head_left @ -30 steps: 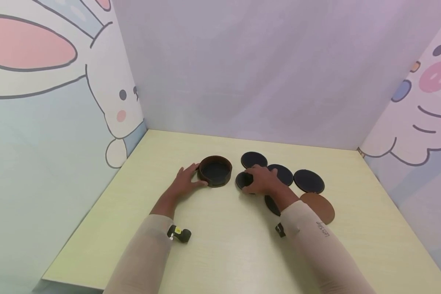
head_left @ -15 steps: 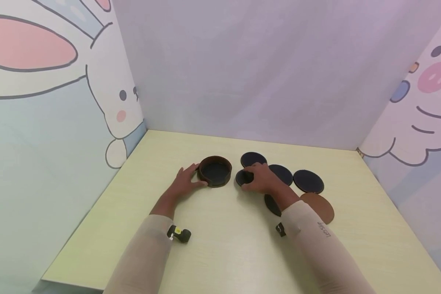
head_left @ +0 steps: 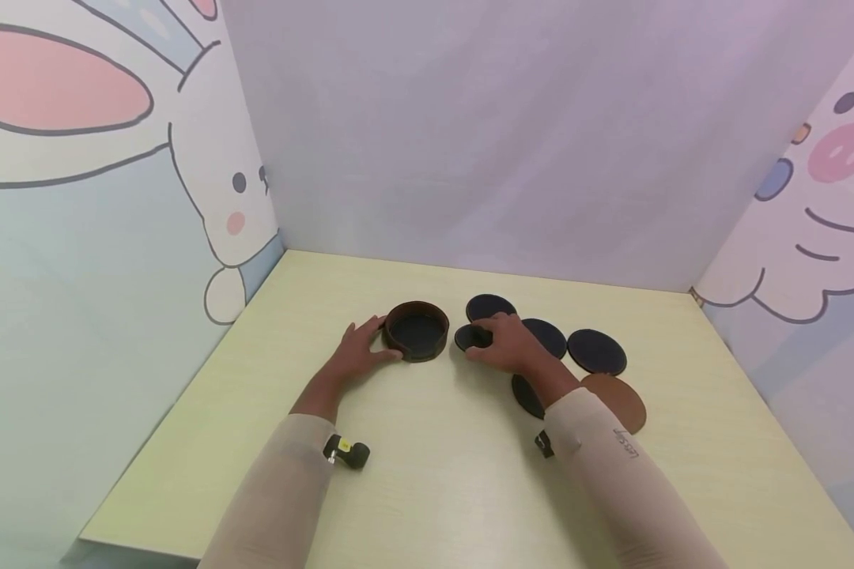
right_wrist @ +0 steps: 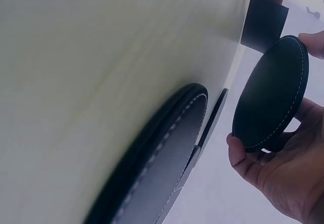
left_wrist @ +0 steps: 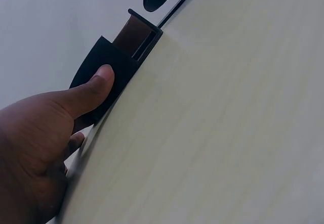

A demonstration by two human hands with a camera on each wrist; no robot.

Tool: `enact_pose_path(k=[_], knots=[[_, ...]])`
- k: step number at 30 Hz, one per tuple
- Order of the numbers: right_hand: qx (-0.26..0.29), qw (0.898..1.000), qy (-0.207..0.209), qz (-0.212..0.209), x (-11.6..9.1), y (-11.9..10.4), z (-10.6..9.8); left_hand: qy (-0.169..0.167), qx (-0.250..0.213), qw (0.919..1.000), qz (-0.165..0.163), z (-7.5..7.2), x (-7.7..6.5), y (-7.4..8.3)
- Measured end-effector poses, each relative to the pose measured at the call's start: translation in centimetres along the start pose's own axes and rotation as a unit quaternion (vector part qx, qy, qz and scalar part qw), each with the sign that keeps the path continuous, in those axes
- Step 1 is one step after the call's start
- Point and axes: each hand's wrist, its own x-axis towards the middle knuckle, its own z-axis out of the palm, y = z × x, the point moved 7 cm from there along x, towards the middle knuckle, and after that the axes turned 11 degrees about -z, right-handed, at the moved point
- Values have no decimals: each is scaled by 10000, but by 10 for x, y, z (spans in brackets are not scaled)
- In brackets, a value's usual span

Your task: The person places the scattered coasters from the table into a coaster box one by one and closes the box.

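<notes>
Table (head_left: 434, 490): pale yellow, kinda woody
Walls (head_left: 470, 158): lilac behind, cartoony sides
Coaster (right_wrist: 273, 95): up off the table, edges pinched in right grip (head_left: 510, 345)
Holder (head_left: 417, 333): left grip (head_left: 357, 352) wrapped round its side

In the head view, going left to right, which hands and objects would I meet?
Left hand → round dark holder → held black coaster → right hand → brown coaster. Other black coasters overlap this order, so left out.
</notes>
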Motion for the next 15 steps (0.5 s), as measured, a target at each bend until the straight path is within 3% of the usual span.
enact_pose_path(k=[15], knots=[[-302,9993,-184,93,3,-3,3,-40,-36,10000,22,1,2,-2]])
